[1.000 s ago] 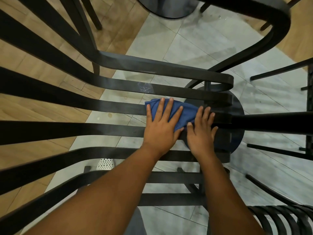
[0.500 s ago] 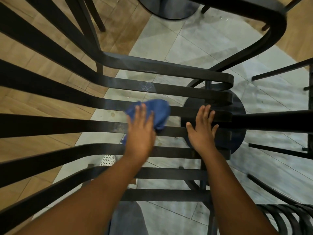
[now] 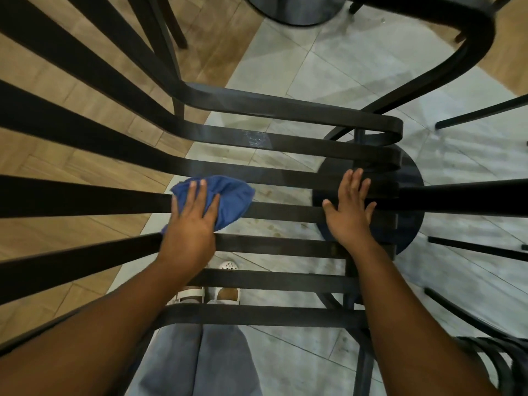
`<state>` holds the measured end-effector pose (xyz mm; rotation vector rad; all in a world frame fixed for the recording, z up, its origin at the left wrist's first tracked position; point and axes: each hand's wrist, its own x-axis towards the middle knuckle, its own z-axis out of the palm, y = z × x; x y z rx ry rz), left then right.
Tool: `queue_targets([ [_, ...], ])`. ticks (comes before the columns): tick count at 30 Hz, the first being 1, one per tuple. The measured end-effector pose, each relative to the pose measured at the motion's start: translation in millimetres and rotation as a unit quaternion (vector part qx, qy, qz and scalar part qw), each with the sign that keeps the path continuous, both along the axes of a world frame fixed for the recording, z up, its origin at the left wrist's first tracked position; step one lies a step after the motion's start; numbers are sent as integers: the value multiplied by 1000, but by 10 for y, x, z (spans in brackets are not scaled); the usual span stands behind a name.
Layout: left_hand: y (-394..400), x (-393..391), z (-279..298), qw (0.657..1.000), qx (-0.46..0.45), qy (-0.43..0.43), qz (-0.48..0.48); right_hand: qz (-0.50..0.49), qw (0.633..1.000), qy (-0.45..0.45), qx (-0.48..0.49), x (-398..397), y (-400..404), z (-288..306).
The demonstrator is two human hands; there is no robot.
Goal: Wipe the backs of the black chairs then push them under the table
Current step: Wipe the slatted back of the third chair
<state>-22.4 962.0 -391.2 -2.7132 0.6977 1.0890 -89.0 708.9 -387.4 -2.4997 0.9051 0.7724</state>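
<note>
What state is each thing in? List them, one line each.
Cloth: bunched, pressed on a chair slat under the left hand.
Left hand: fingers straight, pressing the cloth.
Right hand: flat, fingers spread, resting on the slats, holding nothing.
Chair: slats horizontal in view, a pale smudge on an upper slat.

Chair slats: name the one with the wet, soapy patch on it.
The second slat from the top rail; its whitish patch sits above the blue cloth. The others look plain black.
</note>
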Motion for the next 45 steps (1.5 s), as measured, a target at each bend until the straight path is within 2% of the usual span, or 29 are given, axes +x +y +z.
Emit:
queue_targets([
  [4,-55,-251,62,997,-25,14,75,-5,1000,4,0,10,1,0],
  [7,-205,-507,-47,998,-5,23,65,-5,1000,6,-3,17,6,-7],
  [10,-396,-736,-214,984,-162,-56,54,-8,1000,4,-16,25,32,-30],
  [16,-927,-921,-247,960,-264,-68,-70,-8,998,-9,-56,-19,98,-107],
  [19,-812,-907,-390,956,-270,-95,-65,-11,997,-15,-78,-38,140,-147],
  [22,-521,-825,-483,953,-267,-142,-3,-14,994,-27,-105,-45,179,-184],
  [25,-269,-688,-525,956,-218,-188,54,-23,993,-38,-112,-35,204,-201],
  [29,-594,-722,-411,953,-170,-179,173,-24,993,-43,-109,-34,230,-220],
  [31,-862,-802,-365,964,-176,-159,120,-20,993,-47,-103,-29,218,-211],
  [33,-1003,-831,-335,966,-211,-139,51,-23,995,-60,-80,-28,199,-168],
  [36,-865,-740,-251,942,-326,-44,71,-61,990,-127,-25,-111,339,-46],
  [38,-587,-666,-211,923,-374,-36,82,-47,979,-198,-9,-244,636,31],
  [41,-99,-515,-261,955,-267,-111,62,98,982,-160,-15,-440,1080,-81],
  [43,139,-447,-325,970,-213,-103,47,126,982,-129,-53,-373,1279,-182],
  [45,260,-403,-388,975,-202,-88,28,157,981,-79,-80,-187,1516,-193],
])
